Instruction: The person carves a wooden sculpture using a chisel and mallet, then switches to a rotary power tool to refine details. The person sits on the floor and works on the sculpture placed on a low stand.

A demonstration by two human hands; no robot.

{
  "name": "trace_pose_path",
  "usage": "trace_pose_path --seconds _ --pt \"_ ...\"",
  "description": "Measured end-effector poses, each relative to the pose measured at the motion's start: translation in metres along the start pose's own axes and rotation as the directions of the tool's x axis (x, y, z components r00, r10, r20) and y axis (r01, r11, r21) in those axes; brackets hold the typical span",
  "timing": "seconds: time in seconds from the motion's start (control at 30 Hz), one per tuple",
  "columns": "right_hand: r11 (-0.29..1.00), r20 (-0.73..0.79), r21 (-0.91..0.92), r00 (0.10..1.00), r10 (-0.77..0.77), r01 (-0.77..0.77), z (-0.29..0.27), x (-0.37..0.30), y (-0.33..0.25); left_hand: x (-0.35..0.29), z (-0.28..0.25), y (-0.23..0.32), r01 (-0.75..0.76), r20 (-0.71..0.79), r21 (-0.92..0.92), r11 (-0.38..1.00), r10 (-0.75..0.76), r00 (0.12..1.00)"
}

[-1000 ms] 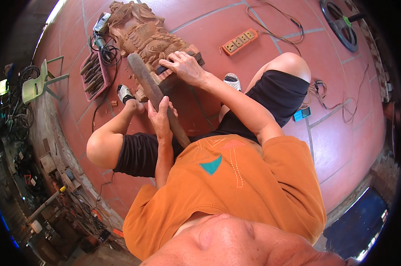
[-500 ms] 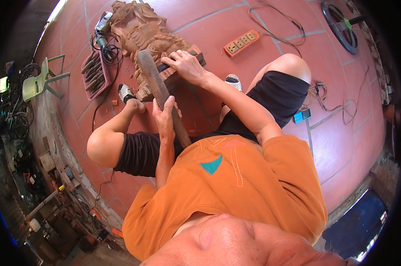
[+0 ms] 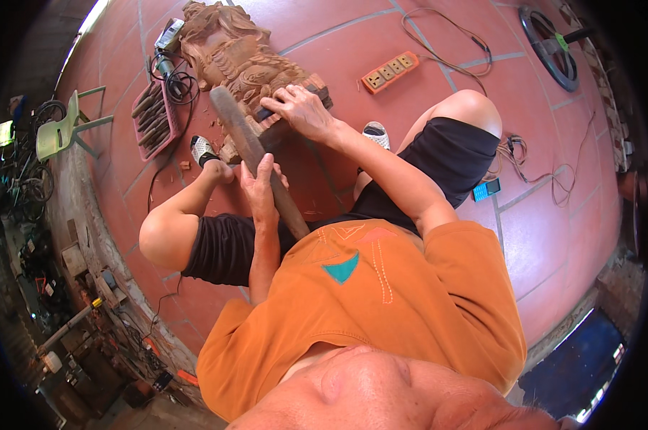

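My left hand [image 3: 261, 188] is closed around a long wooden club mallet [image 3: 239, 129]. Its thick end is up near the wood carving, and its lower end reaches toward my shirt. The brown carving [image 3: 230, 54], deeply cut with figures, lies on the floor beyond my feet. At the carving's near end, my right hand [image 3: 302, 113] has its fingers bent around a small dark piece [image 3: 266, 110]. Most of that piece is hidden by the fingers, so its kind does not show.
A pink basket [image 3: 172, 122] of wooden-handled tools stands left of the carving, below a corded power tool [image 3: 164, 64]. An orange power strip [image 3: 390, 72] with its cable lies to the right. Farther out are a green chair [image 3: 55, 136], a phone [image 3: 486, 189] and a black wheel [image 3: 546, 50].
The mallet's thick end has swung slightly left and down, away from the carving's near end, and my left hand has shifted left with it. My right hand stays at the carving.
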State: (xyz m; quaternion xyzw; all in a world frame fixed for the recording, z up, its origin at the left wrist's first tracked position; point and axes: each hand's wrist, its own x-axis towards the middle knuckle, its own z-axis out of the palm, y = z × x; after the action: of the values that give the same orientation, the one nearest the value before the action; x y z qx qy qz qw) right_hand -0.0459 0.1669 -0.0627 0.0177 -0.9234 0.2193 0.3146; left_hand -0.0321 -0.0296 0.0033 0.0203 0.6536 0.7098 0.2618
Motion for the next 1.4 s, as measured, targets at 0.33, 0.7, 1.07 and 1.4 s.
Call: trace_pose_path --seconds 0.33,0.7,1.07,1.4 --pt "1.0 0.008 -0.008 1.0 0.011 -0.011 0.002 0.006 0.0 -0.003 0.001 0.002 0.01 -0.006 0.015 1.0 -0.01 1.0" --pt "0.997 -0.015 0.043 0.998 0.068 -0.067 0.001 0.014 0.008 -0.004 0.005 0.003 -0.078 -0.039 -0.013 0.997 0.077 0.996" --pt "1.0 -0.047 -0.021 0.999 0.008 -0.008 0.011 0.013 0.012 -0.003 0.001 0.003 0.024 0.04 0.074 0.997 -0.027 0.999" --pt "0.997 -0.049 0.031 0.996 0.073 -0.072 0.006 0.015 0.01 -0.004 0.003 0.005 0.009 0.024 0.08 0.997 -0.011 1.0"
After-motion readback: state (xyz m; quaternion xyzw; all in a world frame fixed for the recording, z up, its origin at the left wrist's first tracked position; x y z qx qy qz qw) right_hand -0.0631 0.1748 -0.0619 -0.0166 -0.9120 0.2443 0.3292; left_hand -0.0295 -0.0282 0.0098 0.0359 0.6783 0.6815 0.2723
